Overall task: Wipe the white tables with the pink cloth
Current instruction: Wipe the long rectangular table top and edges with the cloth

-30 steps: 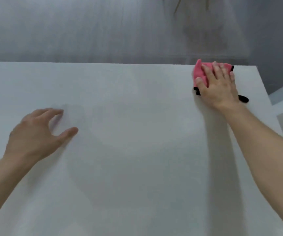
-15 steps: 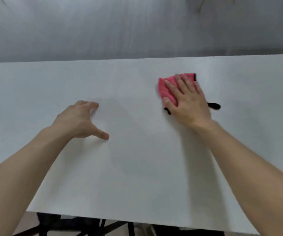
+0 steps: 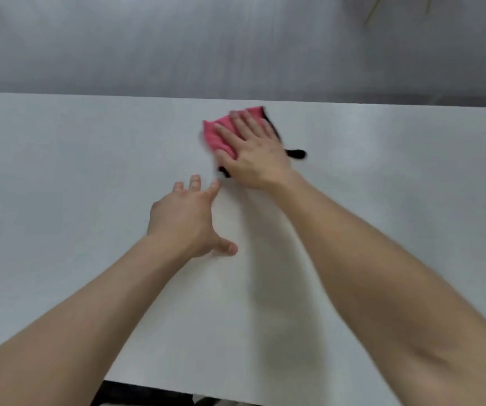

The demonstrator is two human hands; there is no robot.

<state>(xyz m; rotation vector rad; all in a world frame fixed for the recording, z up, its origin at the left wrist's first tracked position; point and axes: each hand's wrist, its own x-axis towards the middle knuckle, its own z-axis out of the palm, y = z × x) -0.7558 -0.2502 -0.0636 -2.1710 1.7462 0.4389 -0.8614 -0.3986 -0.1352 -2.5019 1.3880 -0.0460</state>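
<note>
**Inspector:** Hands first, nearest one. Left hand [image 3: 187, 219] rests on the white table [image 3: 60, 177], fingers spread wide, thumb out to the side, holding nothing. Judged a brace only.

**Assistant:** And the right?

**Inspector:** Right hand [image 3: 253, 150] lies palm-down and flat on the pink cloth [image 3: 220, 136], fingers extended and pressing it to the surface, not curled round it. The two hands are near each other but apart.

**Assistant:** Location of the cloth?

**Inspector:** Centre of the table, towards its far edge, short of the grey wall [image 3: 236, 45]. It is folded into a pad; a black trim [image 3: 296, 153] shows at the right side and by the thumb.

**Assistant:** Handling?

**Inspector:** Judged soft, light and limp. It should slide easily on the smooth top and may bunch if pushed from one corner. Best held under a flat palm over its middle.

**Assistant:** Orientation?

**Inspector:** Long axis runs diagonally, near-left to far-right. Edges are motion-blurred, so exact outline is uncertain.
</note>
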